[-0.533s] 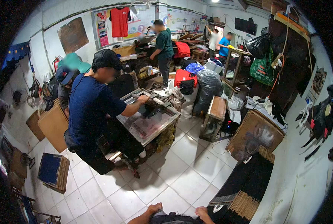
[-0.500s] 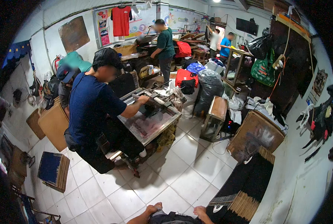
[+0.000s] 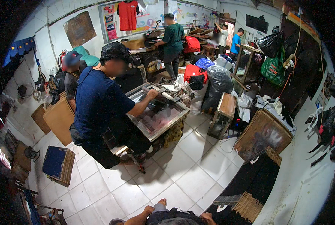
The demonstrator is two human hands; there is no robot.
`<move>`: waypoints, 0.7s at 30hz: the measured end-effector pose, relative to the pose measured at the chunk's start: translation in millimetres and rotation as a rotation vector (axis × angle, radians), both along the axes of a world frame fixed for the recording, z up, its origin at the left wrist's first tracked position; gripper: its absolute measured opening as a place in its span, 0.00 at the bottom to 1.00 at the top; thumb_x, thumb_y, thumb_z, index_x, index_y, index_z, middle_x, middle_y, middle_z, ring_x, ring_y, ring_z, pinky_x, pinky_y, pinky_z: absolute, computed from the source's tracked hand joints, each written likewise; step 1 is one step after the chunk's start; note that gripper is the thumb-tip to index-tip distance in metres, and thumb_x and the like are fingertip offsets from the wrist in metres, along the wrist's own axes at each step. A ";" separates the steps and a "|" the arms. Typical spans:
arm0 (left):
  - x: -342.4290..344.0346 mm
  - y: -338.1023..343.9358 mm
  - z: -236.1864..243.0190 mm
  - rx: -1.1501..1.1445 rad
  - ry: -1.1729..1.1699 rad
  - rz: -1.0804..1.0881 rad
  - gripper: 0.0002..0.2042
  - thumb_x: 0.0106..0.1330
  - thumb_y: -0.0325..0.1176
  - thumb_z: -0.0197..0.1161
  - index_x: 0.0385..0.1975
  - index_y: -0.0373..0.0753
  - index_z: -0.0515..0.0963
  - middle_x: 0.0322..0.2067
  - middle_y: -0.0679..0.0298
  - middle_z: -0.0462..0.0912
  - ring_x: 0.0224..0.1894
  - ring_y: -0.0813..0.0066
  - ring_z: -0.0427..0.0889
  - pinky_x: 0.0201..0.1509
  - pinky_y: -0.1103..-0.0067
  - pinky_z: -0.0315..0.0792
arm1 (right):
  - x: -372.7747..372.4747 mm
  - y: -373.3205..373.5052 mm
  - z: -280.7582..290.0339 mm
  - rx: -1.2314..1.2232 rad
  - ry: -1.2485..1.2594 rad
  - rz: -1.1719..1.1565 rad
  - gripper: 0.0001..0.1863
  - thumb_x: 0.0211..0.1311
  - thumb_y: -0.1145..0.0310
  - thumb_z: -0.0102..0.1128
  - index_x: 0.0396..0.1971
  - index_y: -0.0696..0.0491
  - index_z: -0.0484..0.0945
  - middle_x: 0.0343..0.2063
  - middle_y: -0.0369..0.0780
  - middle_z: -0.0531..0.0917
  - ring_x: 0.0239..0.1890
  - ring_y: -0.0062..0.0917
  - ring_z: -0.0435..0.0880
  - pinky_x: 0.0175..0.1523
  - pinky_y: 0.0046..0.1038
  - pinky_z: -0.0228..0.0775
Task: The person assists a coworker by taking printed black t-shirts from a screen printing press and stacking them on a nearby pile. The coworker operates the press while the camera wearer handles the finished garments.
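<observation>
Hands (image 3: 148, 210) lie beside dark clothing (image 3: 175, 216), grip impossible to tell, while print marks a green bag (image 3: 269, 68)

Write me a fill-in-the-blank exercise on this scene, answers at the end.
1. Of the wearer's left hand and right hand, the ____ one is nearer the black stack.
2. The dark-sleeved shirt hanging at the back is mainly ____.
3. The bag hanging beside the black bag is ____.

Missing words: right; red; green.
</observation>
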State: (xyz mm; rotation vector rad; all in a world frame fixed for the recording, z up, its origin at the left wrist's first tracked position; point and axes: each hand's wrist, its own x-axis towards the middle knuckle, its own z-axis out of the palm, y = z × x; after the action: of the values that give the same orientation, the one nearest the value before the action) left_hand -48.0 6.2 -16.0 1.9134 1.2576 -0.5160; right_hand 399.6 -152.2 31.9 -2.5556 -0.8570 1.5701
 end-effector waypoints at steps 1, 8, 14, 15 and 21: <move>0.5 2.0 1.6 -0.072 0.079 0.055 0.20 0.51 0.49 0.47 0.27 0.41 0.81 0.30 0.54 0.81 0.36 0.59 0.80 0.40 0.71 0.72 | -0.6 -5.0 -1.0 -0.058 0.108 -0.245 0.11 0.49 0.63 0.57 0.18 0.54 0.81 0.15 0.37 0.80 0.17 0.22 0.77 0.28 0.26 0.69; 41.4 25.8 50.5 -0.128 0.086 0.087 0.22 0.49 0.49 0.51 0.32 0.36 0.80 0.36 0.51 0.80 0.41 0.58 0.79 0.44 0.72 0.72 | -12.2 -31.8 2.3 0.810 -0.022 0.342 0.11 0.46 0.60 0.52 0.23 0.50 0.80 0.25 0.43 0.81 0.27 0.39 0.80 0.30 0.37 0.71; 57.8 26.1 79.1 -0.249 0.018 0.357 0.23 0.50 0.49 0.53 0.35 0.35 0.79 0.39 0.50 0.79 0.43 0.57 0.78 0.46 0.73 0.70 | -3.7 -20.5 19.8 0.402 -0.197 0.684 0.12 0.45 0.58 0.51 0.22 0.48 0.80 0.23 0.45 0.80 0.26 0.38 0.79 0.30 0.39 0.70; 57.9 26.0 75.5 -0.218 0.030 0.276 0.23 0.50 0.49 0.53 0.36 0.35 0.79 0.39 0.50 0.79 0.43 0.58 0.78 0.47 0.73 0.70 | -1.1 -22.4 17.8 0.477 -0.205 0.690 0.12 0.45 0.58 0.51 0.20 0.49 0.80 0.22 0.45 0.79 0.26 0.38 0.79 0.30 0.39 0.70; 54.1 23.3 65.9 -0.196 0.045 0.158 0.23 0.50 0.48 0.52 0.37 0.35 0.79 0.41 0.51 0.78 0.46 0.58 0.77 0.48 0.73 0.70 | 22.1 -44.6 -19.5 0.350 0.332 -0.412 0.12 0.44 0.63 0.64 0.17 0.58 0.79 0.15 0.39 0.78 0.17 0.25 0.76 0.23 0.26 0.66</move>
State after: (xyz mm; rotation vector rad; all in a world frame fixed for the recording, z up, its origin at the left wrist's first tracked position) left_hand 6.2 29.5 49.9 1.6334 1.3238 -0.5798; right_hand 421.7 -196.8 12.3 -1.9923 -0.4778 1.4947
